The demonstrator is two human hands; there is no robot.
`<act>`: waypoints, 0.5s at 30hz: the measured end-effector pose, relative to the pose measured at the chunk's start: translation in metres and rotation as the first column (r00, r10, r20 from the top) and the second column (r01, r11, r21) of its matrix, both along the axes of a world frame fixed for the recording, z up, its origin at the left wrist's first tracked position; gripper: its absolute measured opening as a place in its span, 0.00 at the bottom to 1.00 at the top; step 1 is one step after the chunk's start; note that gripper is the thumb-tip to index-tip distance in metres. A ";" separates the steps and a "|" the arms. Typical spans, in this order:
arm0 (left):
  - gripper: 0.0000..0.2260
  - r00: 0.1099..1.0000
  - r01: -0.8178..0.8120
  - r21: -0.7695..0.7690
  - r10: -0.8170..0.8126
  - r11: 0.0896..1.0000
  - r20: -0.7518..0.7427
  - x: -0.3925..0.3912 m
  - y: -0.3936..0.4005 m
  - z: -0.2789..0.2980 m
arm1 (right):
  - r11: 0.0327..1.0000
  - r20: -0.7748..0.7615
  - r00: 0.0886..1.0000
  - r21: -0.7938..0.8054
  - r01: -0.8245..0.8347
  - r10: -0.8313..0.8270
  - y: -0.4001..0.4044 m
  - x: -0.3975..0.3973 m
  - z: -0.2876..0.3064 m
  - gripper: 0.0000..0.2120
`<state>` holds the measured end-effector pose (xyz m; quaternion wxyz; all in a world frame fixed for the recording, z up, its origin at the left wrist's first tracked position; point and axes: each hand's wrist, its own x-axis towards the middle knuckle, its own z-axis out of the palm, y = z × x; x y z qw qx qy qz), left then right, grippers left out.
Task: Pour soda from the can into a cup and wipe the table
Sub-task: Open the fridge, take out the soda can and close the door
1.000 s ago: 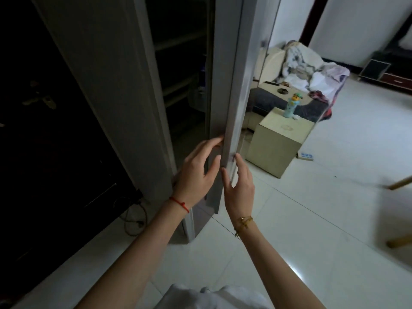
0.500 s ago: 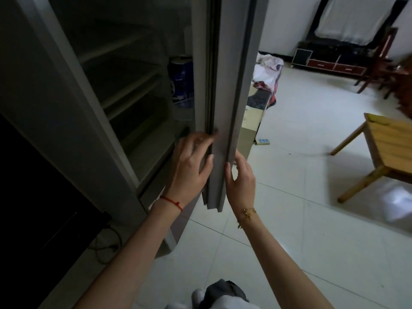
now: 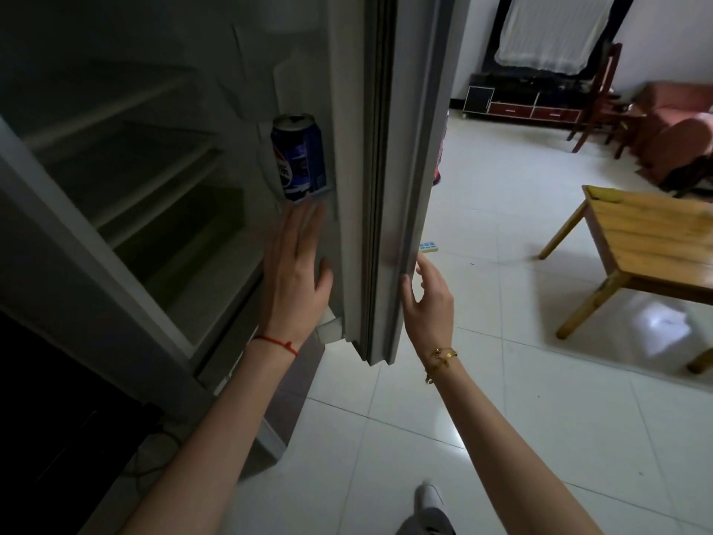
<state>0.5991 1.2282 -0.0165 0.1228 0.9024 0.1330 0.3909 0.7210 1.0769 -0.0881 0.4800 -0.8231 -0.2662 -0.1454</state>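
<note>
Fridge door point(image 3: 389, 187) stands open, its edge facing the camera, between the two hands. Interior is dark, with bare shelves point(image 3: 146, 164) on the left.

Soda can point(image 3: 299, 158): blue, upright, sitting in the door shelf point(image 3: 308, 204) on the inner side of the door, near the door's inner edge. Top looks already opened, though it's dim, so not certain.

Left hand point(image 3: 295, 272): grip open, fingers straight and together, pointing up toward the can. It lies against or just off the inner door face, right below the door shelf. Fingertips are motion-blurred, so contact with the shelf can't be confirmed. Not touching the can. Red string point(image 3: 276, 343) on the wrist.

Right hand point(image 3: 426, 299): grip open, fingers loosely spread, at the door's outer edge near its lower end. Thumb looks to be touching the door edge; the other fingers are off it. Gold bracelet point(image 3: 441, 359) on the wrist.

Wooden table, the worktop point(image 3: 656, 233), stands on the white tiled floor point(image 3: 501, 418) well off to the right. Only its near-left corner and two legs show. No cup visible on the part in frame.

A shoe point(image 3: 428, 500) shows at the bottom edge.
</note>
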 end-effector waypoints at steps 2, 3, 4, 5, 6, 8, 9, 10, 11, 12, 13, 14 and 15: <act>0.32 1.000 -0.011 0.007 0.011 1.000 0.019 0.016 -0.009 -0.001 | 1.000 0.007 1.000 0.001 -0.008 0.008 -0.008 0.020 0.000 0.20; 0.31 0.999 -0.021 0.005 0.021 1.000 0.032 0.025 -0.015 -0.001 | 1.000 0.011 1.000 0.001 -0.017 0.017 -0.013 0.030 0.001 0.20; 0.31 0.999 -0.032 -0.001 0.032 0.999 0.040 0.034 -0.019 -0.001 | 1.000 0.015 1.000 0.002 -0.027 0.027 -0.018 0.041 0.002 0.20; 0.31 0.998 -0.043 -0.012 0.043 0.999 0.042 0.044 -0.024 -0.001 | 0.999 0.015 0.999 0.004 -0.038 0.038 -0.023 0.053 0.003 0.20; 0.31 0.998 -0.051 -0.026 0.052 0.998 0.037 0.054 -0.028 -0.001 | 0.999 0.010 0.999 0.005 -0.049 0.049 -0.028 0.064 0.005 0.20; 0.32 0.998 -0.063 -0.044 0.064 0.997 0.025 0.074 -0.037 -0.001 | 0.997 0.002 0.997 0.007 -0.071 0.071 -0.037 0.088 0.008 0.19; 0.32 0.997 -0.069 -0.050 0.071 0.996 0.023 0.084 -0.042 -0.001 | 0.996 0.000 0.996 0.005 -0.085 0.085 -0.041 0.101 0.009 0.19; 0.32 0.997 -0.076 -0.057 0.077 0.995 0.022 0.095 -0.048 -0.001 | 0.995 -0.002 0.995 0.003 -0.097 0.097 -0.045 0.114 0.010 0.18; 0.32 0.996 -0.083 -0.065 0.085 0.994 0.020 0.105 -0.053 0.000 | 0.994 -0.004 0.994 0.000 -0.105 0.105 -0.048 0.128 0.011 0.17; 0.32 0.996 -0.093 -0.069 0.094 0.993 0.012 0.114 -0.059 0.001 | 0.994 -0.012 0.994 -0.003 -0.108 0.108 -0.051 0.142 0.012 0.16; 0.32 0.995 -0.103 -0.063 0.103 0.993 0.001 0.124 -0.063 0.002 | 0.994 -0.025 0.993 -0.006 -0.113 0.112 -0.054 0.155 0.014 0.15; 0.32 0.993 -0.115 -0.050 0.114 0.992 -0.012 0.133 -0.068 0.003 | 0.992 -0.039 0.992 -0.009 -0.122 0.122 -0.055 0.168 0.015 0.14; 0.32 0.991 -0.131 -0.034 0.130 0.991 -0.026 0.142 -0.072 0.004 | 0.990 -0.048 0.989 -0.015 -0.138 0.137 -0.057 0.181 0.016 0.14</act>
